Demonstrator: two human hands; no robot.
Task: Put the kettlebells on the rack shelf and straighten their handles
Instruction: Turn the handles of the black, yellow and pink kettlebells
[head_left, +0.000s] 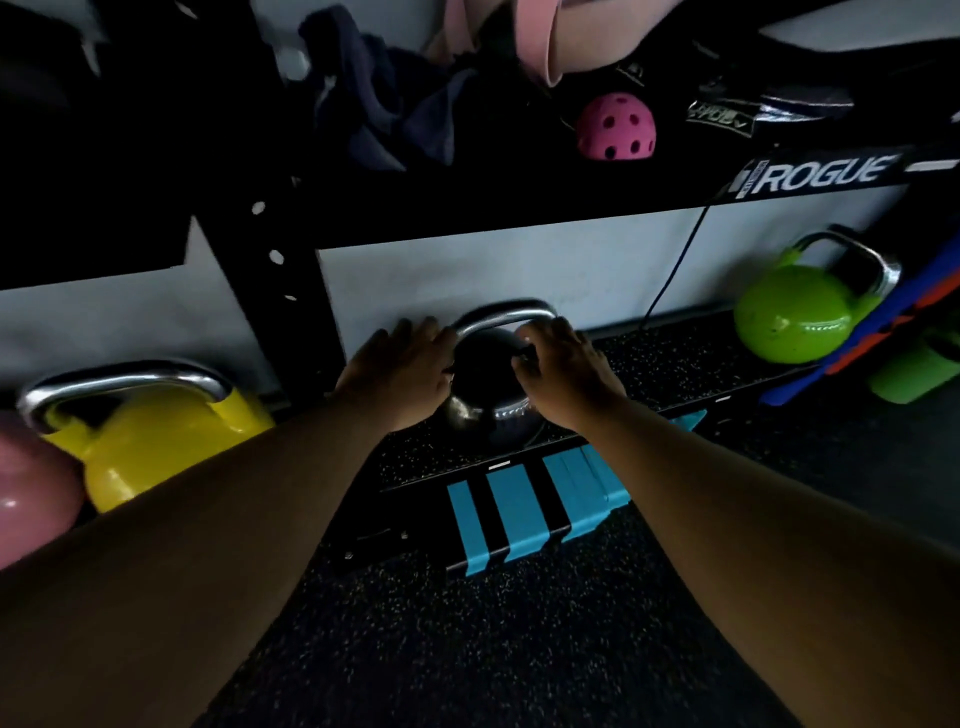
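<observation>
1. Two bare forearms reach forward from the bottom edge, over dark speckled rubber flooring (467, 649).
2. Just beyond the floor's near stretch, a blue block with black stripes (524, 512) lies against the front lip of the low rack shelf (675, 364).
3. Left hand (402, 374) rests flat against the left side of the black kettlebell (488, 410), fingers held close together and reaching up toward the handle's left end.
4. Right hand (563, 374) cups the bell's right shoulder, fingers curled and bunched at the right end of the steel handle (506, 316); whether they wrap fully round it cannot be told.
5. That black kettlebell stands upright on the speckled shelf mat, near the shelf's front edge, its handle running left to right.
6. Further left, past the black upright, a yellow kettlebell (150, 441) touches a pink kettlebell (28, 493) at the frame's edge.
7. Far right on the same shelf sits a green kettlebell (795, 312), its handle turned at an angle.
8. Above, an upper shelf holds a pink perforated ball (615, 126) and dark cloth (374, 104).
</observation>
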